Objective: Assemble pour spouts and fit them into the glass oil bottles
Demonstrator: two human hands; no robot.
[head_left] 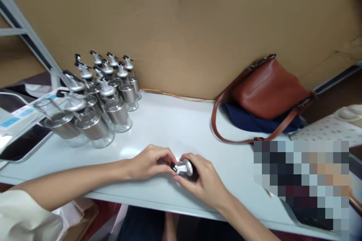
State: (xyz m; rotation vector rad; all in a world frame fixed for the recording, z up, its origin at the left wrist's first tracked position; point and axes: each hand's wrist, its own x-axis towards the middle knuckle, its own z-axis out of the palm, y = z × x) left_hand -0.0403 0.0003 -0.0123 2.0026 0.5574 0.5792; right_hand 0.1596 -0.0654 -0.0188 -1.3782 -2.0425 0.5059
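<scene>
A silver bottle pourer [185, 167] with a black tip and a dark base is between my hands, just above the white table near its front edge. My left hand [151, 163] pinches the black tip with thumb and index finger. Around the wide silver and dark end, my right hand [205, 180] curls its fingers. At the left stand several upright glass bottles with metal bands; a front bottle [94, 130] carries a similar silver and black pourer. The bottle beside it [60, 124] has a bare glass neck without a pourer.
A brown leather bag [268, 90] with a long strap rests on navy cloth [240, 116] at the back right. Beside it sits a dotted white bag [325, 130]. A dark-screened tablet [26, 143] and a white power strip [25, 113] lie left. Cardboard [181, 37] stands behind.
</scene>
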